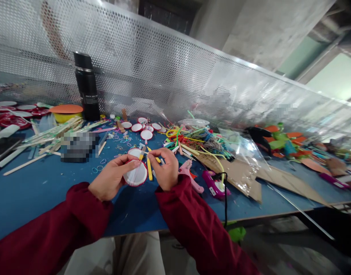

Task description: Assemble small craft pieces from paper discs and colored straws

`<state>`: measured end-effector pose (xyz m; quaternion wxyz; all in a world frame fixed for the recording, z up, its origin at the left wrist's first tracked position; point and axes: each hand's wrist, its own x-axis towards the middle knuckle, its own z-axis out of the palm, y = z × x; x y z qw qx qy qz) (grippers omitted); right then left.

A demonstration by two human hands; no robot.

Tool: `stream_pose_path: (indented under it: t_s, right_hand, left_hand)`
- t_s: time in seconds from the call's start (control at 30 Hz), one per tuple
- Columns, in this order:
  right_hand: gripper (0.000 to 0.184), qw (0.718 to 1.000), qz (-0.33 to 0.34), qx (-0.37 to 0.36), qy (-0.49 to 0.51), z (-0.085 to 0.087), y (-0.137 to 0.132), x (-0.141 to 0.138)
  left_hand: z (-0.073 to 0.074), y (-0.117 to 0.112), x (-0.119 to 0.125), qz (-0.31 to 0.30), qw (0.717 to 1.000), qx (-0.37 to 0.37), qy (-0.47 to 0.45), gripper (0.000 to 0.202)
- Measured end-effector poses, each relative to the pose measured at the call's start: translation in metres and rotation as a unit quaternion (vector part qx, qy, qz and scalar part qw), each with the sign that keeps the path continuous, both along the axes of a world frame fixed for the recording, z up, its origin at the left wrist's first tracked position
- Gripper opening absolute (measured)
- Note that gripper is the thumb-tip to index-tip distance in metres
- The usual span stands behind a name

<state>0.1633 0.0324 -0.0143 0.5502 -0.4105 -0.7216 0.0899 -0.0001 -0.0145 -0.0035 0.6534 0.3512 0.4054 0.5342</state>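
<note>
My left hand grips a round white disc with a red rim, thumb on top near its upper edge. Beyond it, partly covered, lies another white disc. My right hand is closed in a pinch just right of the held disc; a thin pale strip seems to run from its fingertips, too blurred to name. Between the hands a yellow stick-like tool lies on the blue table. Right of my right hand is a pink pistol-shaped tool, partly behind the sleeve.
A black bottle stands against the perforated metal screen. Wooden sticks, small rubber bands and several red-rimmed discs lie leftward and behind. Rightward are tangled cords, a purple device and cardboard.
</note>
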Motion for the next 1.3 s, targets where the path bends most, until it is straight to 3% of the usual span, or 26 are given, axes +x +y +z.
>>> stream_pose_path:
  t_s: [0.4, 0.73, 1.3]
  right_hand:
    - [0.011, 1.000, 0.018, -0.009, 0.006, -0.0040, -0.0008, -0.0010]
    - [0.012, 0.999, 0.024, -0.024, 0.027, -0.0036, -0.0029, -0.0016]
    - [0.011, 0.999, 0.025, -0.005, 0.048, -0.0059, -0.0037, -0.0035]
  left_hand:
    - [-0.0002, -0.0005, 0.0015, -0.006, 1.000, -0.017, -0.014, 0.031]
    - [-0.0040, 0.0002, -0.0004, -0.008, 1.000, 0.001, 0.003, 0.055]
    - [-0.0048, -0.0015, 0.0000, -0.008, 1.000, -0.001, -0.008, 0.059]
